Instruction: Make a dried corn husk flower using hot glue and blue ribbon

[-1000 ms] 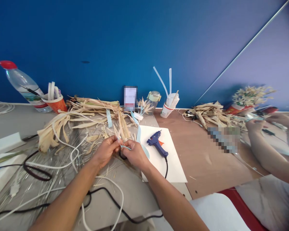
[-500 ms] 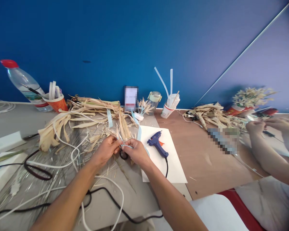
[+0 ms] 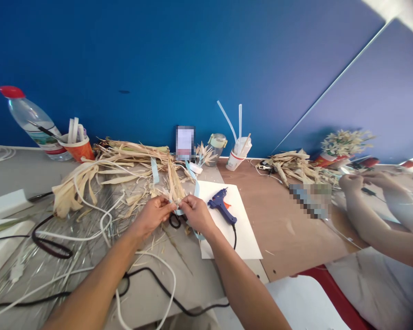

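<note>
- Left hand [image 3: 154, 214], centre of the frame: thumb and fingertips pressed together; what lies between is too small to tell.
- Right hand [image 3: 197, 213], just beside it: pinching pale blue ribbon [image 3: 179, 212], at the frame's centre.
- Black loop [image 3: 175, 221] just below the fingertips.
- Blue glue gun [image 3: 222, 205] on white paper [image 3: 246, 238], right of centre.
- Dried husks [image 3: 134, 150] spread left of centre.

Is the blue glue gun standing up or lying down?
Lying down. The glue gun rests flat on white paper, one broad side facing up.
</note>
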`<action>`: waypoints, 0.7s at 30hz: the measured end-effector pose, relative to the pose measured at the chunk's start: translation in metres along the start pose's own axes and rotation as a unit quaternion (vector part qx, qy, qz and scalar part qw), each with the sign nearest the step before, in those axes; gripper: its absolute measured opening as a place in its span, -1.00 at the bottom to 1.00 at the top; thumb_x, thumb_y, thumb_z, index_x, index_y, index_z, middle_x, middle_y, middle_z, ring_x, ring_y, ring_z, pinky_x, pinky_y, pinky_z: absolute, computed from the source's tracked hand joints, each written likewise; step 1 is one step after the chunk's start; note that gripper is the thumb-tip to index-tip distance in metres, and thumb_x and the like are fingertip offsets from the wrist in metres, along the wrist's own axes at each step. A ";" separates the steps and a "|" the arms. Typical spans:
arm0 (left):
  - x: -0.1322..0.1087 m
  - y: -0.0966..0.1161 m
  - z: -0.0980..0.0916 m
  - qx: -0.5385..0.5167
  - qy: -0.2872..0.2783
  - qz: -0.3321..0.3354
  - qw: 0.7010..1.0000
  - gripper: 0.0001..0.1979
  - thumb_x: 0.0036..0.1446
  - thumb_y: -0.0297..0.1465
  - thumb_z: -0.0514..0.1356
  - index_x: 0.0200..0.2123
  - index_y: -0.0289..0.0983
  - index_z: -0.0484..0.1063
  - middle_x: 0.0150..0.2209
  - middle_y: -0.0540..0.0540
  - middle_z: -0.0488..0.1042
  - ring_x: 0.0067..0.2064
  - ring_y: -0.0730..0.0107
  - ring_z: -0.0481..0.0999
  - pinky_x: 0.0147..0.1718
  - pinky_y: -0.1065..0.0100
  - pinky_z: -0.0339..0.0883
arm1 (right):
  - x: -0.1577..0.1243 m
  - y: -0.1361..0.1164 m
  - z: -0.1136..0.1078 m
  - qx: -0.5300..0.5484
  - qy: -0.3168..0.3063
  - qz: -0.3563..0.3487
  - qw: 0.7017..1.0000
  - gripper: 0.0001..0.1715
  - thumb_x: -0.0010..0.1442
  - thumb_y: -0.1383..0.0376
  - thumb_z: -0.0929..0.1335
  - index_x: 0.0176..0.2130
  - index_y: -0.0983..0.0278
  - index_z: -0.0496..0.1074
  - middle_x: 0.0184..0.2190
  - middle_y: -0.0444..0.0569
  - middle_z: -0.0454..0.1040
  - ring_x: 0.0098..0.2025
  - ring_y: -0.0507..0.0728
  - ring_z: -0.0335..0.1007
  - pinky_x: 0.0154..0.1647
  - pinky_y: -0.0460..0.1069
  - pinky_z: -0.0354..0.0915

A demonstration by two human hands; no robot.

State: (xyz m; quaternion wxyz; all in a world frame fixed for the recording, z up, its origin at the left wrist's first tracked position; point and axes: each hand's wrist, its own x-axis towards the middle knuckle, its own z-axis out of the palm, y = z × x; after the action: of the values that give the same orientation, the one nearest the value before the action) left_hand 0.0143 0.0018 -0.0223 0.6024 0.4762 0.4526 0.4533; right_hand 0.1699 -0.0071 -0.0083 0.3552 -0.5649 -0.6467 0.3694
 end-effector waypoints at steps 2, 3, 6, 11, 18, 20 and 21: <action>0.001 0.000 0.001 0.002 0.009 -0.003 1.000 -0.71 -0.22 -0.26 0.39 -0.57 -0.32 0.38 -0.68 0.08 0.28 -0.70 0.63 0.12 -0.69 0.47 -0.09 | -0.001 0.000 0.000 -0.033 -0.011 0.001 0.999 -0.82 0.15 0.28 0.27 -0.45 0.28 0.38 -0.55 -0.18 0.35 -0.45 0.02 0.27 -0.40 -0.11 0.14; 0.001 0.000 0.001 0.003 0.011 -0.005 1.000 -0.70 -0.23 -0.26 0.39 -0.58 -0.32 0.38 -0.69 0.08 0.29 -0.70 0.62 0.13 -0.69 0.47 -0.09 | -0.001 -0.002 0.000 -0.049 -0.014 0.004 0.999 -0.85 0.15 0.30 0.28 -0.42 0.28 0.40 -0.54 -0.17 0.37 -0.44 0.03 0.29 -0.38 -0.10 0.16; 0.002 0.002 0.001 0.008 0.010 -0.015 1.000 -0.70 -0.26 -0.27 0.40 -0.60 -0.32 0.37 -0.68 0.05 0.32 -0.70 0.62 0.14 -0.70 0.47 -0.09 | -0.003 -0.011 -0.005 -0.079 -0.001 -0.007 0.997 -0.85 0.15 0.33 0.29 -0.27 0.28 0.44 -0.40 -0.05 0.49 -0.32 0.11 0.39 -0.25 -0.03 0.25; 0.000 0.006 0.002 0.014 0.008 -0.026 1.000 -0.69 -0.29 -0.27 0.40 -0.60 -0.32 0.36 -0.65 0.02 0.36 -0.71 0.62 0.15 -0.71 0.48 -0.08 | -0.009 -0.021 -0.040 -0.068 0.067 -0.032 0.995 -0.68 0.19 0.32 0.25 -0.07 0.29 0.43 -0.10 0.11 0.50 -0.09 0.20 0.42 -0.08 0.06 0.29; -0.002 0.008 0.003 0.007 0.002 -0.032 0.999 -0.72 -0.30 -0.31 0.39 -0.62 -0.31 0.36 -0.64 -0.02 0.43 -0.71 0.61 0.15 -0.72 0.49 -0.09 | -0.032 0.027 -0.109 -0.235 0.133 0.078 0.960 -0.68 0.19 0.23 0.24 -0.16 0.30 0.47 -0.11 0.10 0.47 -0.17 0.16 0.44 -0.13 0.01 0.28; -0.001 0.008 0.004 0.009 0.001 -0.035 0.999 -0.73 -0.29 -0.31 0.38 -0.63 -0.31 0.36 -0.65 -0.03 0.44 -0.72 0.61 0.14 -0.73 0.49 -0.11 | -0.038 0.040 -0.114 -0.284 0.111 0.131 0.943 -0.61 0.19 0.18 0.26 -0.09 0.35 0.44 -0.04 0.18 0.41 -0.16 0.18 0.44 -0.16 0.01 0.27; -0.001 0.008 0.004 0.009 0.001 -0.036 0.999 -0.74 -0.29 -0.32 0.38 -0.63 -0.31 0.36 -0.66 -0.03 0.44 -0.73 0.62 0.13 -0.73 0.49 -0.11 | -0.039 0.044 -0.113 -0.308 0.095 0.149 0.935 -0.57 0.18 0.15 0.27 -0.06 0.36 0.43 -0.02 0.20 0.39 -0.14 0.20 0.43 -0.17 0.01 0.27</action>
State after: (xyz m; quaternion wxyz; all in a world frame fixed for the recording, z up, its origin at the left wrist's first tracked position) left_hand 0.0169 0.0011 -0.0141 0.6137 0.4645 0.4742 0.4275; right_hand 0.2942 -0.0335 0.0047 0.1650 -0.7687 -0.6006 0.1454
